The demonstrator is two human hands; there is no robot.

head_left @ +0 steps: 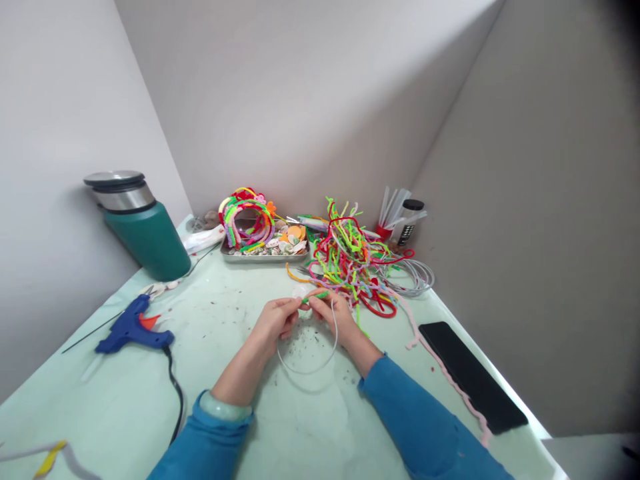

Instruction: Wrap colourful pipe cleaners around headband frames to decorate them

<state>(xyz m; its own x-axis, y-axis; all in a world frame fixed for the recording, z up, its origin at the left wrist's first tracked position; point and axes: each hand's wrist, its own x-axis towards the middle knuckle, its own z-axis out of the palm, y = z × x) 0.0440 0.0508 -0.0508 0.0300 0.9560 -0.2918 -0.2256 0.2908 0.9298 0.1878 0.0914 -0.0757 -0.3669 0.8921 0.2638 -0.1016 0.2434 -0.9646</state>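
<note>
**Bench entry: wrapping stage**

Blue sleeves lowest in view. Left hand (274, 319) and right hand (334, 308), fingers pinched together on a green pipe cleaner (316, 296) held against a white hoop (320, 353) above the table (120, 400). I judge winding under way; next needs steady tension. Nearby: glue gun (131, 328), pipe cleaner pile (356, 261).

text: none legible | labels: none | brands: none | numbers: none

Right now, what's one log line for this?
left hand: pinching green pipe cleaner | right hand: same, plus white hoop | glue gun: lying left
</note>
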